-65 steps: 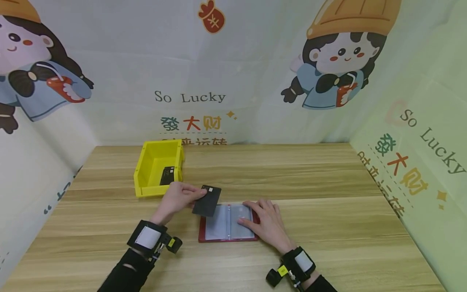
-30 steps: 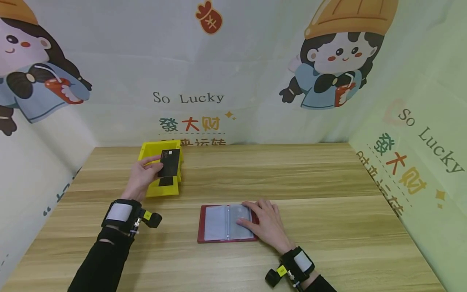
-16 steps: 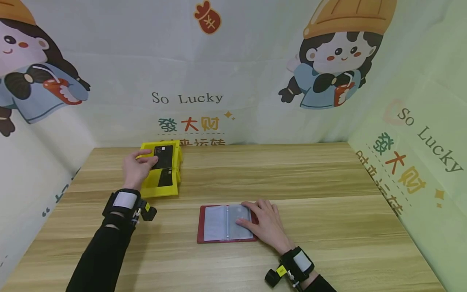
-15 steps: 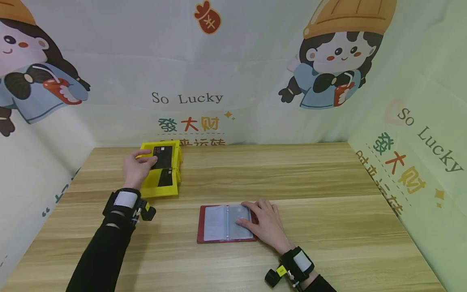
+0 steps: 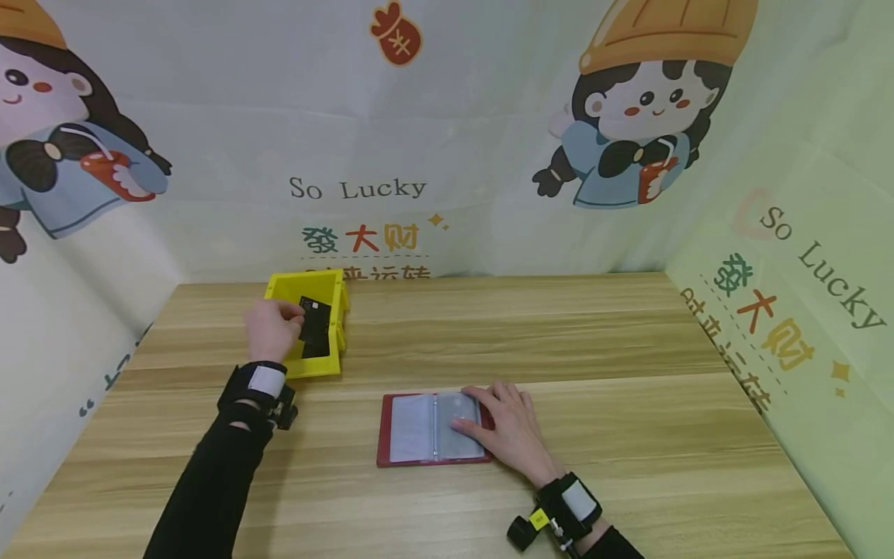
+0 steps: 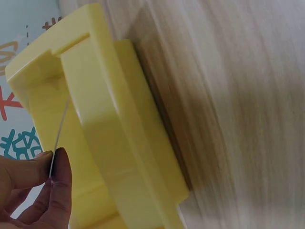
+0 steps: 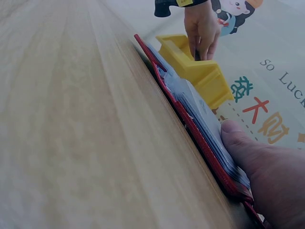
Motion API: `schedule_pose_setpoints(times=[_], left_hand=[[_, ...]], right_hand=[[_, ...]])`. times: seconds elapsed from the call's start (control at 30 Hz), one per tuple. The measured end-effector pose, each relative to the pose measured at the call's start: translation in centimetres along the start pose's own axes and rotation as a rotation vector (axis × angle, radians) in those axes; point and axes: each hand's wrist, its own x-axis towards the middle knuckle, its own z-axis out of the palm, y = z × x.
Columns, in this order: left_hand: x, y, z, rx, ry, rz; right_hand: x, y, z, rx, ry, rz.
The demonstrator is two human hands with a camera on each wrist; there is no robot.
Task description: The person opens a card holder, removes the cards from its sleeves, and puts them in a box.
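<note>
Left fingers: the thumb and fingers of the left hand (image 5: 274,330) pinch a black card (image 5: 317,314) by its side. In the left wrist view the card is edge-on, just a thin line.
Card's place: in the mouth of the yellow bin (image 5: 312,367), tilted a bit. The dark patch goes on down to the bin's near wall; I cannot tell where one card stops and another may start.
Left arm: it reaches forward in a black sleeve (image 5: 209,485), and the hand bends over the bin's left side. A wrist camera (image 5: 285,413) sits on a strap.
Right fingers: the right hand (image 5: 515,435) has its fingers spread, with the thumb resting on the clear pages (image 5: 412,427). I cannot tell if a fingertip goes underneath.
Right arm: it comes in low from the right, slanting toward the middle.
Booklet: the red booklet (image 5: 384,431) lies unfolded, nearer the person than the bin.
In the way: the left hand hides some of the card and bin; the right hand hides the booklet's right edge.
Around: a wooden table (image 5: 628,349) and a cartoon cloth (image 5: 489,116) behind.
</note>
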Motion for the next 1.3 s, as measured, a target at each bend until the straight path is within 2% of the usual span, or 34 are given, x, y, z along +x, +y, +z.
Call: schedule_pose_setpoints(times=[0.33, 0.5, 0.77, 1.03, 1.3], left_hand=[[-0.4, -0.2, 1.6, 0.060, -0.107, -0.016], [-0.5, -0.7, 2.1, 0.123, -0.184, 0.042], [-1.0, -0.1, 2.4, 0.236, -0.266, 0.110], [-1.1, 0.4, 2.5, 0.311, -0.365, 0.066], [-1.2, 0.1, 2.3, 0.290, -0.422, 0.072]], right_hand=[[0.0, 0.0, -0.1, -0.004, 0.001, 0.000], [0.0, 0.0, 0.0, -0.010, 0.004, -0.003], [0.0, 0.1, 0.1, -0.004, 0.013, -0.008], [0.0, 0.0, 0.0, -0.003, 0.010, -0.007], [0.0, -0.1, -0.1, 0.003, 0.009, -0.005]])
